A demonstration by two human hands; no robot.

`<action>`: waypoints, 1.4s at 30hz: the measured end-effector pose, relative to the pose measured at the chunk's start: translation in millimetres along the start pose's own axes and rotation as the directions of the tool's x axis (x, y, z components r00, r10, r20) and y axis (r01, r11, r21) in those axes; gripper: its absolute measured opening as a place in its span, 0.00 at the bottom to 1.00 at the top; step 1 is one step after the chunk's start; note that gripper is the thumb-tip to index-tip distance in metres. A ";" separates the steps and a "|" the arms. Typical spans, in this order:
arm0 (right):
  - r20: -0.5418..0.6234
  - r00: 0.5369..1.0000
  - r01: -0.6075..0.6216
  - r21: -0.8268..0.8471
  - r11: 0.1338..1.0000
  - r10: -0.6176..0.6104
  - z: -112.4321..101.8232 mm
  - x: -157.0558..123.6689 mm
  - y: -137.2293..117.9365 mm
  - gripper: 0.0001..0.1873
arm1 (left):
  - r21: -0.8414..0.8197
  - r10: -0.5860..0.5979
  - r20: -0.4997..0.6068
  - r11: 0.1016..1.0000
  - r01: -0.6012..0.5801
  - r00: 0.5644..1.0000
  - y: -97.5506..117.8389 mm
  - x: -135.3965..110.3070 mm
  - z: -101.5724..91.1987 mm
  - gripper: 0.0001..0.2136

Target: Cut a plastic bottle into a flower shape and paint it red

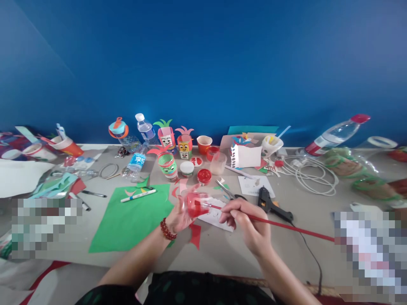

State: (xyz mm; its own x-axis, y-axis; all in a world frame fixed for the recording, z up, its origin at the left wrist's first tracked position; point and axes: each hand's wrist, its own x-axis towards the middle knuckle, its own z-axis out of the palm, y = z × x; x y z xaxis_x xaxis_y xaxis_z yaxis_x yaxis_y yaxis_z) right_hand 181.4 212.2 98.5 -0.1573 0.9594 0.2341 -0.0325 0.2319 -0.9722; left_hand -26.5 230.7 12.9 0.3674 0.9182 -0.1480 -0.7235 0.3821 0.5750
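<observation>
My left hand is wrapped round a clear plastic cup whose wall is partly coated in red paint. My right hand grips a long red-handled paintbrush, and the brush tip is at the cup, inside it or against its wall; which one I cannot tell. Behind the cup stands an opened pot of red paint. Its lid, smeared red, lies close by, next to a white-lidded jar. White paper with drawn marks lies under the cup and brush.
Green paper with a marker lies on the left. Scissors and a black glue gun with a trailing cord lie on the right. Decorated face cups, bottles and a coiled white cable stand or lie toward the wall.
</observation>
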 end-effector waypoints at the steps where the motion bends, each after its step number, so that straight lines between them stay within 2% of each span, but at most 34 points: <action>1: -0.008 1.000 0.009 -0.015 1.000 -0.009 -0.9 0.4 -0.2 0.13 | 0.001 -0.001 0.002 1.000 0.001 1.000 0.2 -0.2 -0.1 0.39; 6: -0.023 0.998 0.064 -0.013 0.998 -0.064 -3.1 0.5 -3.5 0.14 | -0.011 0.001 0.009 1.000 -0.001 1.000 0.2 0.0 -0.6 0.39; 12: 0.062 0.975 0.220 -0.161 0.962 -0.213 4.6 -2.9 -7.7 0.13 | -0.030 0.024 0.007 0.999 -0.024 1.000 -0.9 0.0 0.1 0.38; 16: 0.146 0.953 0.292 -0.202 0.935 -0.266 1.1 -8.3 -8.8 0.14 | -0.035 0.033 0.003 0.999 -0.033 0.999 0.3 0.0 0.3 0.39; 19: 0.164 0.945 0.313 -0.211 0.926 -0.282 -2.0 -10.1 -9.7 0.14 | -0.036 0.025 -0.009 0.999 -0.025 1.000 0.4 0.7 -0.3 0.41; 24: 0.125 0.933 0.358 -0.225 0.906 -0.338 2.3 -3.8 -7.2 0.14 | -0.044 0.041 -0.028 0.998 -0.043 0.999 -1.4 1.7 -1.4 0.43; 32: 0.198 0.909 0.408 -0.239 0.881 -0.367 -0.9 -6.1 -10.7 0.14 | -0.027 0.040 -0.033 0.999 -0.041 0.999 0.5 1.8 -0.4 0.40; 38: 0.150 0.914 0.404 -0.270 0.874 -0.376 -0.8 -3.7 -10.4 0.15 | -0.039 0.039 -0.032 0.998 -0.040 0.999 -1.8 3.3 -2.1 0.41; 42: 0.208 0.898 0.433 -0.257 0.864 -0.388 2.7 -1.2 -10.1 0.15 | -0.057 0.046 -0.025 0.997 -0.048 0.999 -0.2 2.3 -0.2 0.40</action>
State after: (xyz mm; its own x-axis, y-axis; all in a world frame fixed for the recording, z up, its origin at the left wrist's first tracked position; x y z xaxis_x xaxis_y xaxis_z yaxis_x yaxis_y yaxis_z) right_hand 179.3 208.2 108.1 -0.3341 0.7382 0.5860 0.1571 0.6567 -0.7376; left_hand -25.6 232.7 12.3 0.3187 0.9373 -0.1410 -0.7725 0.3431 0.5344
